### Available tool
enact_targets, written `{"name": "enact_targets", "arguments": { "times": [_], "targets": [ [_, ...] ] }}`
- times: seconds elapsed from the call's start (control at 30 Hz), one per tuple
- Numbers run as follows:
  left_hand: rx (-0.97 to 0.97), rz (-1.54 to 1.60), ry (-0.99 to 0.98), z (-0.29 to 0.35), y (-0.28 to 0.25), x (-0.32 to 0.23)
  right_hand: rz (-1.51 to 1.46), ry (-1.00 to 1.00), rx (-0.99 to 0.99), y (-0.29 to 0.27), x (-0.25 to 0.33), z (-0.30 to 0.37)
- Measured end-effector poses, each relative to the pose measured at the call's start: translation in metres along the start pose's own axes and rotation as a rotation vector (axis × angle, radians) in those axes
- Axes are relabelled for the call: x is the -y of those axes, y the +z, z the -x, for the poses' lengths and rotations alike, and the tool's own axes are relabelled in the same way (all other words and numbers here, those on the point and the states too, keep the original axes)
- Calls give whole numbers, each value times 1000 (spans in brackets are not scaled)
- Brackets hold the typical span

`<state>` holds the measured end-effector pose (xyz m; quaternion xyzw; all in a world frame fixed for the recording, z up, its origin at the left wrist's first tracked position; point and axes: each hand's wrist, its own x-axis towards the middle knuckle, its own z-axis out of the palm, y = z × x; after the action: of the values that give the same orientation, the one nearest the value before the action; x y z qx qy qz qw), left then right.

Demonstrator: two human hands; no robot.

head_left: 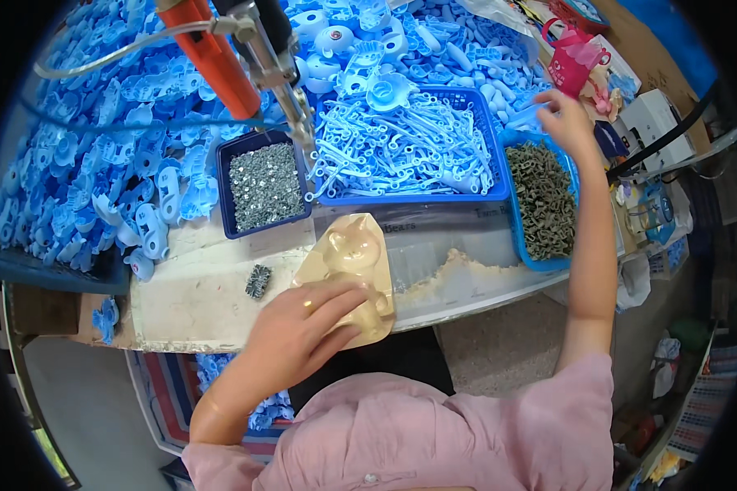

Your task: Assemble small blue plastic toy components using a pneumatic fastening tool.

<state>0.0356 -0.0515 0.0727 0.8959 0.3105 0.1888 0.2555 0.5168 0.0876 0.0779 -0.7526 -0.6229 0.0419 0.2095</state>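
Note:
My left hand (pixel 307 327) rests on a beige moulded fixture (pixel 356 245) with a rounded hollow in its upper part. Its fingers lie stretched out across the lower part and hide what is beneath them. At the far right, my right hand (pixel 567 123) reaches to the edge of a heap of light blue plastic parts (pixel 487 57). Those fingers are curled beside pale blue pieces; whatever is between the fingertips is too small to make out. Left of the fixture lies a small cluster of dark metal pieces (pixel 258 281).
Behind the fixture stand a blue basket (pixel 418 199) of light blue rods, a dark tray (pixel 264 231) of small metal pieces and a blue tray (pixel 540 263) of brownish clips. An orange powered driver (pixel 213 69) hangs above. Blue shells (pixel 98 155) heap at left; a pink basket (pixel 569 69) stands far right.

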Motion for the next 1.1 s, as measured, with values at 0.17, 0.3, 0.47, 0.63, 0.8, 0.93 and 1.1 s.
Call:
{"name": "enact_targets", "arguments": {
  "times": [0.17,0.3,0.47,0.63,0.8,0.93,1.1],
  "targets": [
    [-220,77,108,-51,53,-6,-801,-134,862,25,114,99],
    [-314,-71,292,-51,76,5,-973,-88,1129,37,131,121],
    [-335,-27,228,-27,67,11,-296,-141,32,59,35,14],
    [-386,-135,139,-8,58,12,183,-120,-125,109,-38,-66],
    [-379,-249,26,29,44,17,54,-64,105,110,-51,-93],
    [-358,-300,-42,62,49,25,6,-140,50,111,-28,-85],
    [-360,-312,-73,80,57,29,139,-371,-143,108,-41,-84]
  ]
}}
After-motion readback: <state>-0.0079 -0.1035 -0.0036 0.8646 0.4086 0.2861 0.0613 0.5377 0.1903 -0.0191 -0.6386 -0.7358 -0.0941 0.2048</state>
